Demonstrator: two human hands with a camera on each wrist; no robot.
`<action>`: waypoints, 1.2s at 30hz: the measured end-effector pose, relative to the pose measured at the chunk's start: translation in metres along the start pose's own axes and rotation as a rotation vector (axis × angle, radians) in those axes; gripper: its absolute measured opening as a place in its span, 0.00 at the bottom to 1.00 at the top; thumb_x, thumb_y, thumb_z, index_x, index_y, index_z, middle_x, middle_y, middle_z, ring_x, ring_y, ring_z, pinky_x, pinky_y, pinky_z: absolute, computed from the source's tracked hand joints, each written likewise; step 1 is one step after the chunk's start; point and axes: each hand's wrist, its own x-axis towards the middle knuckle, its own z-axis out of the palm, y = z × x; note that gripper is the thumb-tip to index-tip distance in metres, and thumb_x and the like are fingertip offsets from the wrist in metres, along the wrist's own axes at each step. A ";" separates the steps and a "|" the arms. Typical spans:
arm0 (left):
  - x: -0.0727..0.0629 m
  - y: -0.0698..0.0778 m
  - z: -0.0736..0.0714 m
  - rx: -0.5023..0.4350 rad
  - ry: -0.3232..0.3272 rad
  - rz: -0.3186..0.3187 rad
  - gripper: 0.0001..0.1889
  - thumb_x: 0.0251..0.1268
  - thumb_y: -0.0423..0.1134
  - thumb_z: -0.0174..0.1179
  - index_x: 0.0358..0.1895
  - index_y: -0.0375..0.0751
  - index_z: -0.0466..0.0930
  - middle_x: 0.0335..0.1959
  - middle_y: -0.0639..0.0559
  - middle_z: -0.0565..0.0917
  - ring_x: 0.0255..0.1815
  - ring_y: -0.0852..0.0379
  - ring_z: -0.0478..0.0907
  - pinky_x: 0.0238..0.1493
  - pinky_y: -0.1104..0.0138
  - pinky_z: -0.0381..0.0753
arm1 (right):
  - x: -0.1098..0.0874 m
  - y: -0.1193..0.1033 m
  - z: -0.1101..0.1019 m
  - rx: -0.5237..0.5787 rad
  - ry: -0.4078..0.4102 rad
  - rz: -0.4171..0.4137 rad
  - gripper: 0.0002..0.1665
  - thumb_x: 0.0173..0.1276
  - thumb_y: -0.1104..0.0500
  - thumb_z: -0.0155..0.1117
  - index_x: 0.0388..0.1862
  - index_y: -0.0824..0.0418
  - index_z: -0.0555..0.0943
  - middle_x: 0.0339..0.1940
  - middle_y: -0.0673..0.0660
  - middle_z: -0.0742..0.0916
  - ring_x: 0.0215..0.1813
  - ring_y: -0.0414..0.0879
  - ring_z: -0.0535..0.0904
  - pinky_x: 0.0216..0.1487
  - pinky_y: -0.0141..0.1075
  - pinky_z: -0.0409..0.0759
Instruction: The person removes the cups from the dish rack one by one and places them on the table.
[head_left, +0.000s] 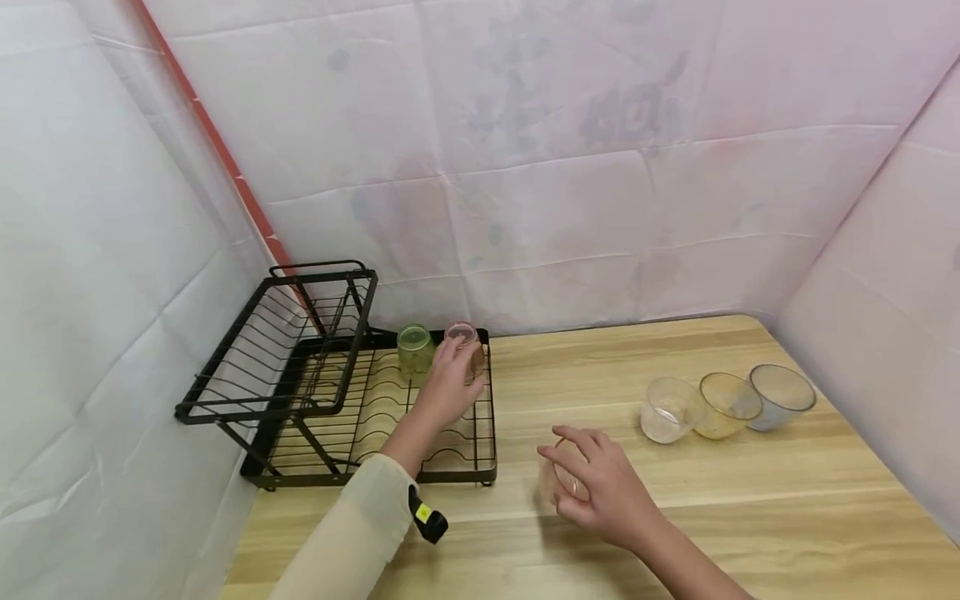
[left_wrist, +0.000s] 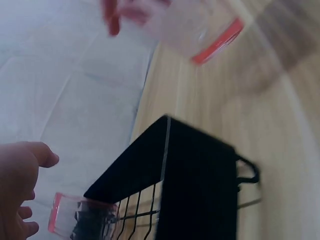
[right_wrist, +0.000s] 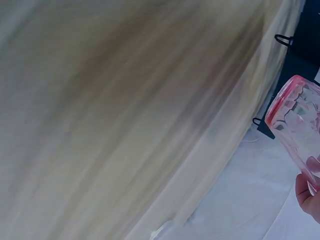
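Right hand (head_left: 600,487) grips a pink-banded cup (right_wrist: 295,117) between thumb and fingers; cup is off the right side of the black dish rack (head_left: 465,477), toward the person, and looks lifted over the tabletop (head_left: 555,367). Left hand (head_left: 448,390) is over the rack's back right corner, thumb and fingers spread, right by a second pink cup (head_left: 463,330) standing there; left wrist view shows a gap between thumb and cup, finger contact can't be told. Key relation, my judgement: the long axes of the two pink cups point opposite ways. The one in the rack has its coloured end up; the gripped one, per left wrist view, has its coloured end toward the table, so matching them would need a flip plus a shift left and away from the person. Left hand is nearer the rack. Green cup (head_left: 415,354) is just left of the racked one. Clear cup (head_left: 663,421), yellow cup (head_left: 720,417), grey cup (head_left: 780,400) stand to the right, well apart from the rack.
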 end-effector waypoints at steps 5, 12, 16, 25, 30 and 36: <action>0.019 -0.011 0.006 0.090 -0.060 -0.025 0.35 0.67 0.47 0.62 0.76 0.49 0.60 0.79 0.44 0.54 0.81 0.42 0.42 0.74 0.46 0.58 | -0.014 0.000 -0.006 -0.051 -0.017 -0.015 0.33 0.42 0.52 0.68 0.55 0.44 0.83 0.60 0.53 0.81 0.53 0.50 0.75 0.41 0.47 0.73; 0.026 -0.021 0.016 0.183 -0.132 -0.064 0.38 0.67 0.47 0.62 0.78 0.49 0.55 0.81 0.42 0.46 0.81 0.39 0.36 0.74 0.45 0.58 | -0.032 0.005 -0.010 -0.112 -0.057 0.035 0.33 0.42 0.53 0.66 0.53 0.42 0.83 0.60 0.53 0.81 0.54 0.50 0.75 0.39 0.45 0.72; 0.028 -0.022 0.021 0.208 -0.108 -0.053 0.38 0.67 0.46 0.62 0.78 0.47 0.55 0.79 0.41 0.51 0.80 0.37 0.39 0.76 0.46 0.52 | -0.044 0.017 -0.017 -0.140 -0.080 0.082 0.32 0.42 0.52 0.68 0.53 0.43 0.84 0.59 0.54 0.81 0.54 0.51 0.75 0.40 0.46 0.72; 0.033 -0.015 0.025 0.171 -0.044 -0.048 0.36 0.66 0.41 0.63 0.76 0.48 0.59 0.71 0.42 0.60 0.80 0.37 0.40 0.76 0.47 0.53 | -0.072 0.047 -0.040 -0.215 -0.066 0.175 0.31 0.43 0.52 0.70 0.53 0.46 0.84 0.58 0.56 0.82 0.53 0.53 0.75 0.36 0.47 0.71; 0.035 -0.015 0.026 0.123 -0.028 -0.058 0.34 0.67 0.39 0.62 0.75 0.47 0.60 0.69 0.41 0.61 0.77 0.37 0.48 0.70 0.45 0.65 | -0.084 0.061 -0.053 -0.259 -0.073 0.230 0.30 0.43 0.52 0.70 0.52 0.47 0.84 0.58 0.58 0.82 0.52 0.56 0.75 0.35 0.52 0.72; 0.036 -0.017 0.028 0.077 0.043 -0.098 0.29 0.67 0.33 0.60 0.71 0.51 0.66 0.68 0.41 0.60 0.73 0.38 0.54 0.58 0.50 0.76 | -0.100 0.076 -0.065 -0.317 -0.078 0.301 0.29 0.44 0.50 0.69 0.50 0.50 0.82 0.57 0.59 0.80 0.55 0.61 0.73 0.38 0.60 0.73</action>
